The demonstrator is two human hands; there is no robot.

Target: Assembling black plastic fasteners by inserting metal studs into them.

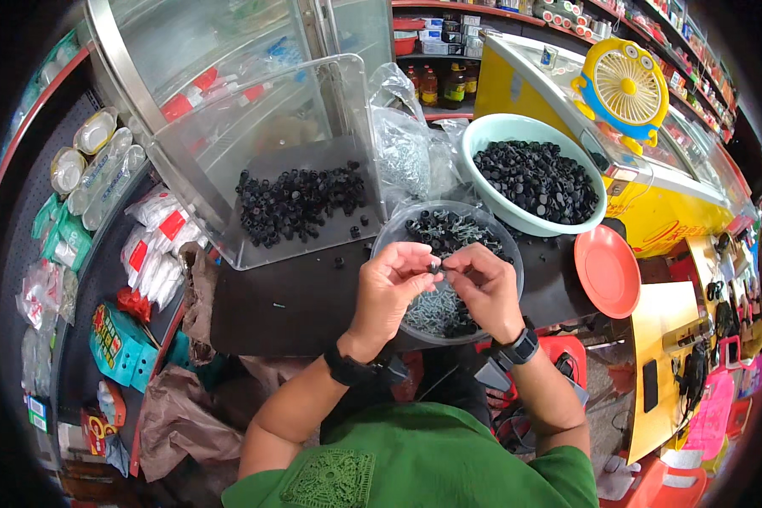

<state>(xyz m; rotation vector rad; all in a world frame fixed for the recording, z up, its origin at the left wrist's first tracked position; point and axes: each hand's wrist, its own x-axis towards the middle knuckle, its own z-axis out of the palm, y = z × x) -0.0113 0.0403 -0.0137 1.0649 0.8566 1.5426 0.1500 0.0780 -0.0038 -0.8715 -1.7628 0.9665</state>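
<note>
Above a clear round tub (pixel 387 230), my left hand (pixel 396 278) pinches a small black cap (pixel 435 267) between thumb and fingers. My right hand (pixel 485 284) meets it there, its thumb and fingertips closed at the same cap; whether a screw is in them is too small to tell. Inside the tub lie silvery screws (pixel 438 311) in front and black pieces mixed with screws behind. To the right, a pale green basin (pixel 516 222) is heaped with black caps (pixel 535 182). A clear plastic bin (pixel 296 254) on the left holds more small black parts (pixel 296 199).
The dark table (pixel 271 313) carries all the containers. A red plate (pixel 607 271) sits at its right edge, and a bag of screws (pixel 400 157) stands behind the tub. A yellow fan (pixel 626 85) rests on a yellow freezer (pixel 525 80). Shelves of packaged goods (pixel 157 229) line the left.
</note>
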